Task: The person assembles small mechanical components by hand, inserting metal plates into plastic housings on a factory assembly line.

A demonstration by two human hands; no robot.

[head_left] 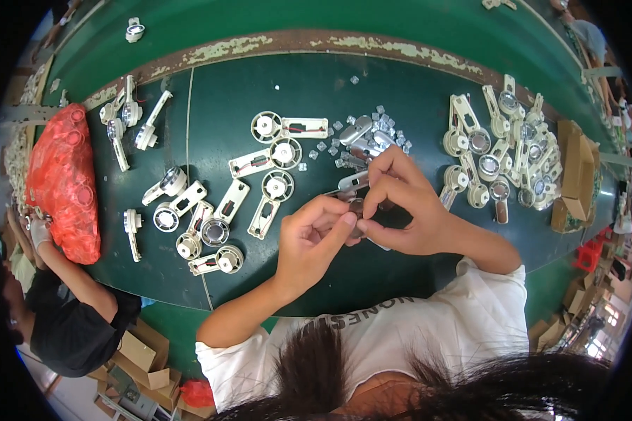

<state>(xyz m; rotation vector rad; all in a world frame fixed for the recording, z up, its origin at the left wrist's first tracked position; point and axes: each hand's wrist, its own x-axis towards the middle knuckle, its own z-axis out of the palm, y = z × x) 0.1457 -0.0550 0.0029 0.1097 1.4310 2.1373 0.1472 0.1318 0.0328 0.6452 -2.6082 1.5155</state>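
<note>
My left hand (310,237) and my right hand (411,209) meet over the near middle of the table, both closed in a pinch. Between their fingertips is a small round, dark shiny piece (357,207), partly covered by the fingers. Just beyond the hands lies a loose pile of silver rounded plates (358,131) and small clear square pieces (383,126). To the left of the pile, three white fan-shaped housings (279,186) lie with round spoked heads and open handles; red wires show inside.
More white housings (214,230) are scattered at left, and a dense heap of them (523,158) is at right beside a cardboard box (578,172). A red plastic bag (64,186) stands at the left edge, near a co-worker in a black sleeve (84,319). A worn ledge (239,48) runs along the back.
</note>
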